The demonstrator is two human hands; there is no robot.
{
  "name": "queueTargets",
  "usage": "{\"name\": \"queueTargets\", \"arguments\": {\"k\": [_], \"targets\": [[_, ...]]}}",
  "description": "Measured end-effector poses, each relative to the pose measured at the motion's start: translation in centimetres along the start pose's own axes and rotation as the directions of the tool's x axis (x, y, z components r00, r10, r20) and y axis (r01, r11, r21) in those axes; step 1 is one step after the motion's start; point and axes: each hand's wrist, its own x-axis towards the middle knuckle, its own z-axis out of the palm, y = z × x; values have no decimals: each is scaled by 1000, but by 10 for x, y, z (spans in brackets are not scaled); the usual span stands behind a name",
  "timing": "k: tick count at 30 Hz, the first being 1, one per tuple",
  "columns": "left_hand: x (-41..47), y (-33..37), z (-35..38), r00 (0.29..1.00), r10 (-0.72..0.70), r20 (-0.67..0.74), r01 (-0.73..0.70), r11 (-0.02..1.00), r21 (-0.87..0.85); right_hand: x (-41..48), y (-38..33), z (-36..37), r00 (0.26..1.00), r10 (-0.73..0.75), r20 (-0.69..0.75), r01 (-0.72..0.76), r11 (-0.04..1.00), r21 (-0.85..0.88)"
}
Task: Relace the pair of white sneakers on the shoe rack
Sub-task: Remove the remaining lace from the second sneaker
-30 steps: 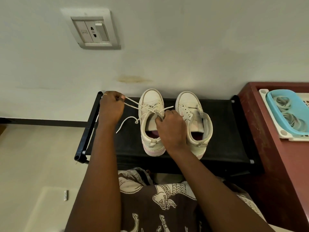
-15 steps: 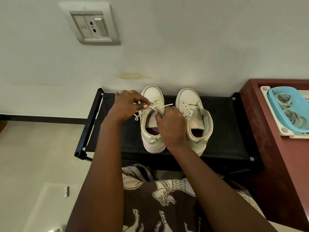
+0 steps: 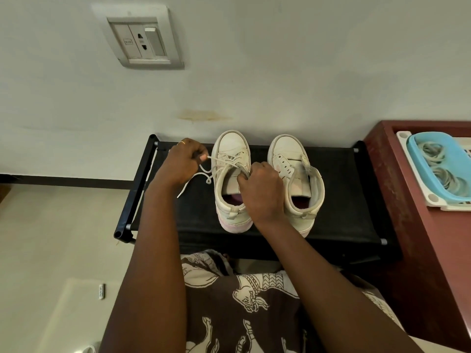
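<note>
Two white sneakers stand side by side on the black shoe rack, toes toward the wall. The left sneaker carries a white lace through its eyelets, with a loose end trailing left onto the rack. My left hand pinches one strand of that lace just left of the shoe. My right hand grips the lace at the top eyelets and covers part of the shoe's collar. The right sneaker shows bare eyelets with no lace.
A dark red wooden cabinet stands right of the rack, bearing a white tray with a blue basket of coiled items. A wall socket sits above left. My patterned brown garment is below. A pale floor lies left.
My left hand first moved in to the left sneaker's eyelets, then drew back leftward with a strand of lace. My right hand stayed at the shoe's top eyelets.
</note>
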Motion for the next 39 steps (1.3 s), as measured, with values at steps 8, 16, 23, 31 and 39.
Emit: {"name": "queueTargets", "arguments": {"k": [8,16,23,31,39], "targets": [[-1,1,3,993,-117,-27,115,992,-60,0,-3,0,1000,-2,5,2,1000,0],[-6,-21,-11,937,-327,-123,305,937,-170,1,-1,-2,1000,7,3,-7,1000,-7],[-3,-18,-15,951,-289,-111,279,955,-97,9,-7,1,997,-71,27,73,995,-72],[-15,10,-24,887,-244,392,391,849,-356,25,-8,8,980,-194,37,197,968,-157],[-21,27,0,647,-313,695,617,751,-236,23,-4,7,978,-205,-24,203,977,-62]]}}
